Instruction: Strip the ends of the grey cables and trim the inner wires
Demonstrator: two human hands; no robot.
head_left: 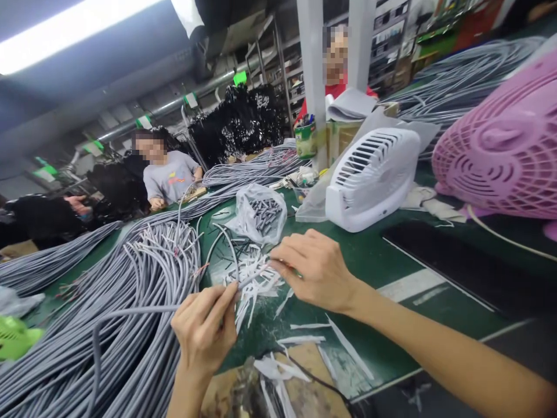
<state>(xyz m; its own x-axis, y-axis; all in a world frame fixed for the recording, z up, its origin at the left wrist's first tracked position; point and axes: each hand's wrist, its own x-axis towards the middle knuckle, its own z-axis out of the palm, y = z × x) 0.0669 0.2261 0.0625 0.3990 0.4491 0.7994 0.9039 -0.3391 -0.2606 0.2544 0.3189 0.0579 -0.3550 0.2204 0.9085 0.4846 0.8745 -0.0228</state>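
My left hand (206,328) is closed round a grey cable (143,312), which runs out to the left over a thick bundle of the same cables (143,273). Past the fingers, the cable's end points toward my right hand (311,270). Thumb and forefinger of that hand pinch the tip of the cable; the tip itself is partly hidden. Under and behind the hands lies a heap of white strips (256,293). Just beyond it, a clear plastic bag (261,212) holds short dark grey tube pieces.
A white fan (374,177) and a large pink fan (500,139) stand at the right, near a dark flat panel (435,261). Cardboard (304,371) with scraps lies in front. Two people sit across the green table (361,249); more cable coils lie behind.
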